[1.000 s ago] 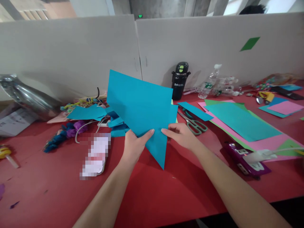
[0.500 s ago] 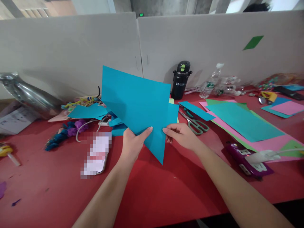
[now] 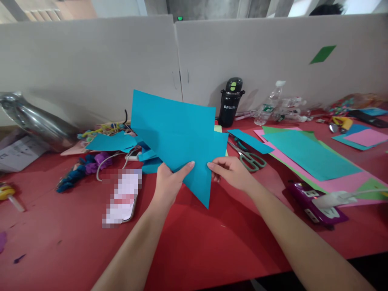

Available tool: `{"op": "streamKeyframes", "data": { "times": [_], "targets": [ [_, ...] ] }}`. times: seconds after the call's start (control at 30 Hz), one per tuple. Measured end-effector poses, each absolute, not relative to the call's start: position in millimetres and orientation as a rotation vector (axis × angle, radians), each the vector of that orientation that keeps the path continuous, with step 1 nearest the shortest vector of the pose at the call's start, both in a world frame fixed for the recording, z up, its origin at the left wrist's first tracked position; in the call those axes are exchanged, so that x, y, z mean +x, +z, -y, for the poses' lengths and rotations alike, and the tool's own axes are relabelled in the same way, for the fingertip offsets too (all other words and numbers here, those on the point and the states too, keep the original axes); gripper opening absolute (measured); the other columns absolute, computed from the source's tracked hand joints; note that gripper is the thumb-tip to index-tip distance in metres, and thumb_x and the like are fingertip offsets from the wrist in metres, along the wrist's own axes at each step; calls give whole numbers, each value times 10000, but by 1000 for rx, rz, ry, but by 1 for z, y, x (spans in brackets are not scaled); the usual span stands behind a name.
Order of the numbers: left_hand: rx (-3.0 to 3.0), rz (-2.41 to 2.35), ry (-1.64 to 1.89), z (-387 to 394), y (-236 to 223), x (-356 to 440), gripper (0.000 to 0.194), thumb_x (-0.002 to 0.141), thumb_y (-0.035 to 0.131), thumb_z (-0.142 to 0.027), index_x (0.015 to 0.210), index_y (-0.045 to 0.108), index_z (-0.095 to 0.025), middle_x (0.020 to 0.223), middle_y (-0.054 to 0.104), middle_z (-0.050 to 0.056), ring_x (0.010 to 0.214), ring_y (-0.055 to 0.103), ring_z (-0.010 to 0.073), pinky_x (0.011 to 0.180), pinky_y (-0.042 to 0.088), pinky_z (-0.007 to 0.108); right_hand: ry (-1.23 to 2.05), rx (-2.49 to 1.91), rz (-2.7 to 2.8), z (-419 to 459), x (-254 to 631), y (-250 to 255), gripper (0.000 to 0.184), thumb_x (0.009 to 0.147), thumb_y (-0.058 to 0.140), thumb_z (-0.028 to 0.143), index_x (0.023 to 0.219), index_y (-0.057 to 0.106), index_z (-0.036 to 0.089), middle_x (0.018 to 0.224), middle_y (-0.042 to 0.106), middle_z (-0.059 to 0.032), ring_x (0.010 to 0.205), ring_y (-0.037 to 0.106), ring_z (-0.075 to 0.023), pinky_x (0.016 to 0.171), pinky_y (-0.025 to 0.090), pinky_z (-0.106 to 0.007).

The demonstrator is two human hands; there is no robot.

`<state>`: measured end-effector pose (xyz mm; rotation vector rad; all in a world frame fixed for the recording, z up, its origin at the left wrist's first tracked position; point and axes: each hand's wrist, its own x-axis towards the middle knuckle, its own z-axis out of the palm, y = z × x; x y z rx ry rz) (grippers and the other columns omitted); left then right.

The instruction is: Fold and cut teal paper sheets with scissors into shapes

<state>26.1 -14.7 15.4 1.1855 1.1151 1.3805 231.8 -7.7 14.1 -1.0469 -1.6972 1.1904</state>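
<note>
A sheet of blue paper (image 3: 172,129) is held up in front of me, over the red table, with one corner pointing down. My left hand (image 3: 172,180) is closed on its lower left edge, thumb on the near face and the other fingers behind. On the lower right edge, my right hand (image 3: 232,171) pinches the paper between thumb and fingers. Part of the surface behind the sheet is hidden by it. Scissors (image 3: 253,159) with green-grey handles lie just beyond my right hand, beside a narrow blue paper strip (image 3: 250,141).
Left of my hands lie a phone (image 3: 124,198), blue paper scraps (image 3: 112,142) and a metal jug (image 3: 39,121). A black flask (image 3: 230,103) and a plastic bottle (image 3: 269,105) stand by the partition (image 3: 91,60). Coloured sheets (image 3: 315,155) and a purple power strip (image 3: 315,208) lie right.
The top left corner of the blue paper has dipped slightly and shifted a little to the right. Both hands keep their hold in nearly the same place.
</note>
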Motion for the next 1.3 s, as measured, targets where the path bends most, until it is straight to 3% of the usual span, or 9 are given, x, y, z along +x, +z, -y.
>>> {"op": "streamKeyframes", "data": {
  "times": [0.8, 1.07, 1.3],
  "targets": [
    [1149, -1054, 1340, 15, 20, 24, 659, 760, 830, -349, 1356, 602, -182, 1359, 646, 149, 1197, 643, 353, 971, 577, 506, 1183, -1039, 1665, 10, 230, 17, 366, 949, 608, 420, 671, 642, 185, 623, 668, -3, 582, 643, -131, 606, 509, -254],
    [1206, -1007, 1243, 14, 15, 26, 425, 785, 804, -368, 1140, 701, -157, 1233, 716, 142, 1051, 706, 328, 876, 603, 469, 1046, -1058, 1651, 9, 230, 16, 382, 952, 604, 403, 645, 637, 177, 618, 651, -2, 570, 615, -120, 584, 474, -246],
    [1267, -1025, 1229, 13, 14, 25, 372, 804, 786, -363, 1107, 701, -165, 1207, 730, 122, 1060, 702, 314, 876, 595, 442, 1018, -1065, 1655, 9, 230, 16, 383, 958, 598, 405, 652, 642, 179, 618, 657, -3, 572, 622, -124, 589, 473, -250]
  ]
}}
